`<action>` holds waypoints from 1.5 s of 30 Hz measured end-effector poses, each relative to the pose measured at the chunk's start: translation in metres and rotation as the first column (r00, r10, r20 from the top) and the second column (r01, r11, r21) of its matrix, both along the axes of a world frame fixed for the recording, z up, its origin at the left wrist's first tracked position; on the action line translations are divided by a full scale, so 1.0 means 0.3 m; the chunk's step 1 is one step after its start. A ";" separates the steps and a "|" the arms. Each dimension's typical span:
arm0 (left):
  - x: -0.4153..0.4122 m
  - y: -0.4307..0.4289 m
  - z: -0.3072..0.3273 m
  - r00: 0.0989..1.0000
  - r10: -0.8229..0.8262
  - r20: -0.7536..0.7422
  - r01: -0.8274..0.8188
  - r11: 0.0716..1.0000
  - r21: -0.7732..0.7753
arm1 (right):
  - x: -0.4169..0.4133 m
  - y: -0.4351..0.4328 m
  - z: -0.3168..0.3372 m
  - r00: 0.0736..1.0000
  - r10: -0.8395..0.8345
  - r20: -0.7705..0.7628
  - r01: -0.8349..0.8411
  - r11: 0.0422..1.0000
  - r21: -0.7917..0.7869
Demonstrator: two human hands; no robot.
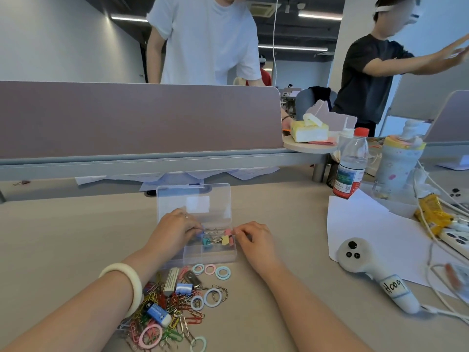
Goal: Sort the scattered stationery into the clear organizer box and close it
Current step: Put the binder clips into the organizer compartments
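**Both hands at the open organizer**

Pale wooden desk (63, 237) stretches before you. Your left hand (175, 228) pinches a blue binder clip (200, 233) inside the clear plastic organizer box (194, 199), whose lid stands open. Loose coloured paper clips (162, 318) lie nearer you. Your right hand (251, 235), fingers curled, touches the box's right edge beside a pink binder clip (228, 232).

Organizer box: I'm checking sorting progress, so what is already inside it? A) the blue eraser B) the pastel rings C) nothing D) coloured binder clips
D: coloured binder clips lie in a compartment of the open clear organizer box, between the left hand and right hand; the blue eraser and rings lie outside it on the desk.
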State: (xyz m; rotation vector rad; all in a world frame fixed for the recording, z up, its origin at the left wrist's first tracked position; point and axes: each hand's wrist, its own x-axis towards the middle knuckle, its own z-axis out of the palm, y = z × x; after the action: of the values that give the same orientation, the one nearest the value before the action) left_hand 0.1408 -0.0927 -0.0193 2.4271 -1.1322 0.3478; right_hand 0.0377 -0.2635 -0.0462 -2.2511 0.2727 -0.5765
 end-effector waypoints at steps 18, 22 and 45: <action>-0.006 0.006 0.003 0.995 0.068 0.072 -0.083 0.971 0.222 | -0.065 0.032 -0.014 1.000 0.024 0.016 -0.024 1.000 0.009; 0.015 -0.013 0.012 0.995 0.058 0.077 -0.076 0.962 0.262 | -0.056 0.030 -0.015 0.999 0.029 0.033 -0.028 1.000 -0.007; 0.048 -0.058 0.062 0.884 0.283 -0.372 -0.298 0.954 0.018 | -0.027 0.024 -0.003 0.999 0.034 0.034 -0.034 0.999 -0.011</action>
State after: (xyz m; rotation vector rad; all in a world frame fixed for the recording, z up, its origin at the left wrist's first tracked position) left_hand 0.1552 -0.1100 -0.0008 2.4877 -0.5923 -0.0074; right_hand 0.0295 -0.2563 -0.0472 -2.2494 0.2137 -0.5994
